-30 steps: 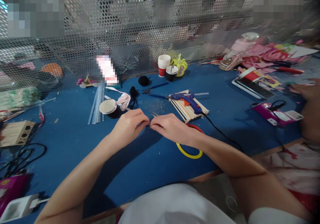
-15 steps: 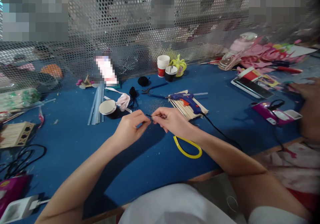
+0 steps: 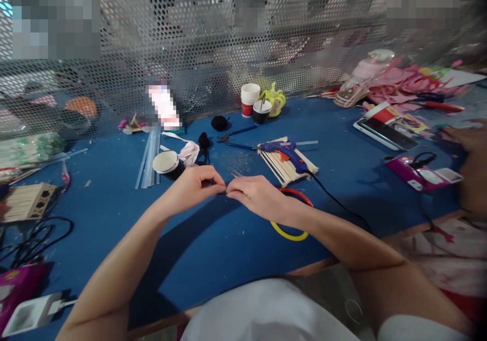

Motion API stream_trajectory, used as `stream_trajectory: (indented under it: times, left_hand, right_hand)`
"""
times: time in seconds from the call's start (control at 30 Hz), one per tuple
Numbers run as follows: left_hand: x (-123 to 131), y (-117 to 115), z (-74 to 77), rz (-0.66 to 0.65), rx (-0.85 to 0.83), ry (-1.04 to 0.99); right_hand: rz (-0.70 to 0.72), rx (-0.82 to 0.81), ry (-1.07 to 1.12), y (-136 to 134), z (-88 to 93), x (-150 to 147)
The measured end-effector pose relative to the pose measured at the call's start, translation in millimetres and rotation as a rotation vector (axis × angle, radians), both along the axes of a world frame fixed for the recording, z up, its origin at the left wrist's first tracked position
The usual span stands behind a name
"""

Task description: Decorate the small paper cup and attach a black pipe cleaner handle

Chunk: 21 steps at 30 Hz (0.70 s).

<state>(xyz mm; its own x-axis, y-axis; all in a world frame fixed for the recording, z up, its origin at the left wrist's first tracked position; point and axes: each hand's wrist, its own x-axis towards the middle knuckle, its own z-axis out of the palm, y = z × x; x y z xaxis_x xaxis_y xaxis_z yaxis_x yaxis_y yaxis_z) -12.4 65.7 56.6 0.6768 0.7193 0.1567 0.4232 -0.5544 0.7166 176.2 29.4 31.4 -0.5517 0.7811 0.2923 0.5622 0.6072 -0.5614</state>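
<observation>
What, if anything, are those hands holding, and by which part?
The left hand and right hand seem to pinch a thin dark piece; which part is too hidden to tell.

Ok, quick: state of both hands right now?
Left hand: closed, pinching a thin dark piece, too small to identify.
Right hand: closed, fingertips together; what, if anything, it holds cannot be told.

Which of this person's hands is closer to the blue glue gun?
The right hand. It is in front of the blue glue gun and to its left; the left hand is farther left, near the white-lined black cup.
</observation>
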Motion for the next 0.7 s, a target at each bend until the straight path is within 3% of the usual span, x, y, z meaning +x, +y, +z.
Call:
stream_trajectory:
  times: [0.1,0.23,0.37,0.53,0.7]
  left_hand:
    - [-3,9,-6.0,-0.006,-0.236,-0.114]
    - [2,11,-18.2,0.104,-0.408,-0.321]
    - [12,4,-26.9,0.234,-0.425,-0.452]
    - [19,-2,-32.2,0.365,-0.333,-0.495]
    - [24,-8,-35.5,0.445,-0.4,-0.572]
  right_hand:
    - [-0.044,-0.179,0.164,0,3.9,1]
    - [-0.107,-0.453,0.43,3,6.3,3]
    - [-0.113,-0.528,0.532,9,7.3,6]
    - [-0.127,-0.572,0.548,12,8.7,7]
    - [-0.184,-0.593,0.6,11,5.0,3]
